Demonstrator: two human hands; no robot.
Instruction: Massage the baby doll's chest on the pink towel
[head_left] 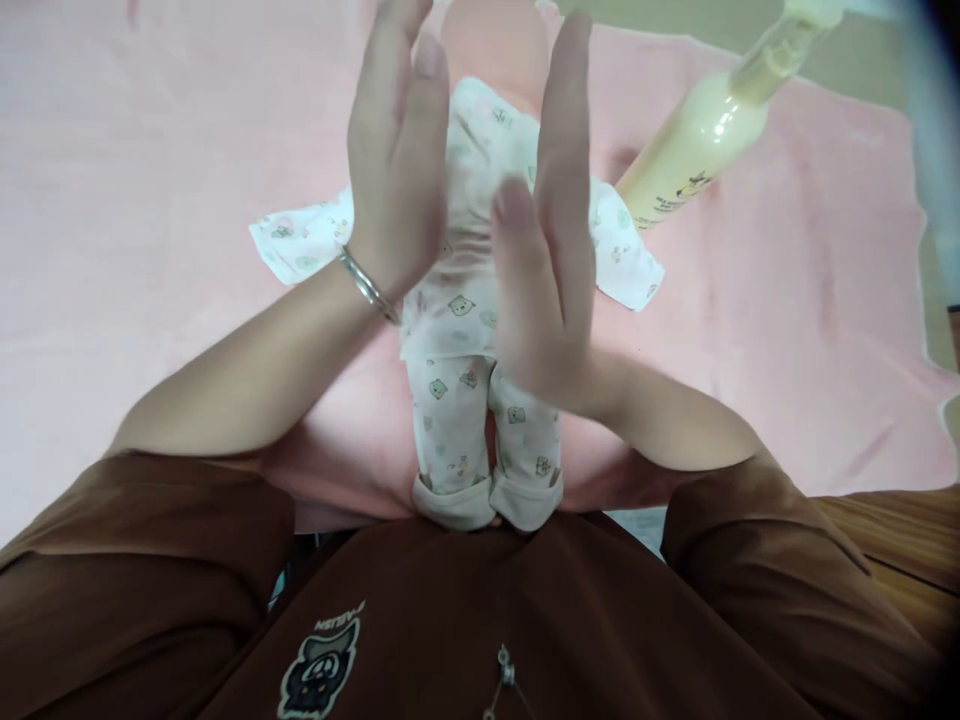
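Observation:
A small baby-sized figure lies on its back or front, I cannot tell which, in a white printed top (480, 225) and matching trousers (450, 420) with turned-up cuffs. Its bare head (495, 40) is cut off by the upper frame edge; doll or baby, I cannot tell. Above its left-hand side in the picture is my left hand (397, 160), fingers stretched, a silver bangle (367, 285) at the wrist. My right hand (555, 240) is held opposite, palm facing the other, thumb apart. Both hands are empty and slightly blurred; contact with the clothes is unclear.
Under the figure spreads a pink cloth (772, 350). A pale yellow pump bottle (697, 140) is at the upper right, near one sleeve. A wooden surface (900, 540) shows at the lower right. My brown top fills the bottom.

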